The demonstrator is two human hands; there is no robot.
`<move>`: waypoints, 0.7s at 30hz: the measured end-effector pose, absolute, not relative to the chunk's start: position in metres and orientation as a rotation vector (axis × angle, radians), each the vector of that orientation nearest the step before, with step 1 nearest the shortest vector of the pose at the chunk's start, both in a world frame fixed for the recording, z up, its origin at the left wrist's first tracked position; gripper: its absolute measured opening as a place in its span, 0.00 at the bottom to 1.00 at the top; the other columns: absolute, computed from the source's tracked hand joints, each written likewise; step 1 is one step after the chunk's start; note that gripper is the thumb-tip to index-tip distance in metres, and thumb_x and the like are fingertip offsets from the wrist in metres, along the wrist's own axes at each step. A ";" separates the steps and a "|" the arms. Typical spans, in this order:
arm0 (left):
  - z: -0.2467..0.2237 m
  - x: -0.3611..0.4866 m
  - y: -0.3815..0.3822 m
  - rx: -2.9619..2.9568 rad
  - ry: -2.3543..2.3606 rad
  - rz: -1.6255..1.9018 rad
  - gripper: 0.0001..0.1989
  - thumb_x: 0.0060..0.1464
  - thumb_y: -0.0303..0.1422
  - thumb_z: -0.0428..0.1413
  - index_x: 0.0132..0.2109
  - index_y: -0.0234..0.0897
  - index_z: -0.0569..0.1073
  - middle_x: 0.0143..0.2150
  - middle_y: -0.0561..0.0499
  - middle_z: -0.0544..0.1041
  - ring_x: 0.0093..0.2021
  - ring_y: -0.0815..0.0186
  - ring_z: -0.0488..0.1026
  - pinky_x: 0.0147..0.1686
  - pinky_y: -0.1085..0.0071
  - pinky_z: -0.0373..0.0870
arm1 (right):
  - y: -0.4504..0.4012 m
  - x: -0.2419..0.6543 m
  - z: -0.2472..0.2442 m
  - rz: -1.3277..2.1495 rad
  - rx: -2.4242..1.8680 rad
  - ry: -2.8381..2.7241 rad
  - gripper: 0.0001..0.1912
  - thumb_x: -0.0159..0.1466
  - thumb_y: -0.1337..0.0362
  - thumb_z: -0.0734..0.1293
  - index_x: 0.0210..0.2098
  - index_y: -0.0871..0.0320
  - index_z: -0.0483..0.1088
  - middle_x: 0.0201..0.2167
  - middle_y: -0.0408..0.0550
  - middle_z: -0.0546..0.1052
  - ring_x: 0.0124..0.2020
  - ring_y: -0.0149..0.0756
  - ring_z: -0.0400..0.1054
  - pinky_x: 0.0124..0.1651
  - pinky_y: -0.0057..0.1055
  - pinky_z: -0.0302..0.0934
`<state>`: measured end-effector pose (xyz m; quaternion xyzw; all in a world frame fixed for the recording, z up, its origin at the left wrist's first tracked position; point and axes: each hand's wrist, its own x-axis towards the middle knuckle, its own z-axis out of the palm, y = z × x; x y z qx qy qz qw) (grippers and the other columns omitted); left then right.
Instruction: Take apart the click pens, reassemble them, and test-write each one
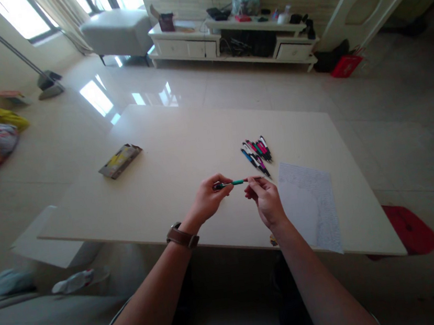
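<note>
Over the near part of the white table [171,173], my left hand [210,197] is closed on a green pen [237,182] held level. The fingertips of my right hand [266,198] pinch a thin part at the pen's right end; I cannot make out whether that part is joined to the green barrel. Just beyond my right hand lies a pile of pens [257,152] with blue, pink, green and white barrels. A sheet of paper covered in writing [322,197] lies partly beneath my right forearm.
An open grey and yellow box [121,161] lies on the table's left side. A red stool [411,228] stands by the right table edge. Beyond the table are a white TV cabinet [187,45] and a grey ottoman [117,29].
</note>
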<state>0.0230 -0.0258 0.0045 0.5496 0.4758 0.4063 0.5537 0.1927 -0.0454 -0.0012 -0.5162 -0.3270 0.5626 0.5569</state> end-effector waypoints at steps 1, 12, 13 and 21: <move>0.005 0.023 -0.026 1.275 1.133 0.973 0.12 0.53 0.39 0.62 0.38 0.34 0.74 0.27 0.54 0.72 0.27 0.71 0.66 0.28 0.73 0.61 | -0.046 0.193 -0.001 1.334 -1.214 -0.768 0.14 0.57 0.53 0.73 0.35 0.58 0.77 0.23 0.42 0.74 0.25 0.28 0.66 0.30 0.28 0.60; 0.002 0.025 -0.027 1.315 1.101 1.027 0.05 0.58 0.33 0.55 0.39 0.37 0.67 0.26 0.56 0.70 0.28 0.71 0.65 0.30 0.74 0.61 | -0.045 0.192 -0.004 1.357 -1.205 -0.786 0.13 0.58 0.54 0.73 0.36 0.57 0.78 0.23 0.42 0.74 0.25 0.29 0.65 0.30 0.28 0.59; 0.002 0.025 -0.027 1.319 1.099 1.025 0.05 0.58 0.33 0.55 0.39 0.37 0.67 0.26 0.56 0.70 0.28 0.71 0.65 0.30 0.74 0.61 | -0.045 0.192 -0.003 1.361 -1.205 -0.786 0.13 0.58 0.54 0.73 0.36 0.57 0.78 0.23 0.42 0.74 0.25 0.29 0.65 0.30 0.28 0.58; 0.002 0.023 -0.025 1.331 1.156 0.982 0.09 0.56 0.36 0.58 0.39 0.35 0.71 0.26 0.56 0.69 0.26 0.72 0.63 0.27 0.74 0.58 | -0.046 0.192 -0.002 1.362 -1.195 -0.770 0.13 0.58 0.55 0.73 0.36 0.58 0.78 0.23 0.42 0.74 0.25 0.28 0.65 0.31 0.27 0.58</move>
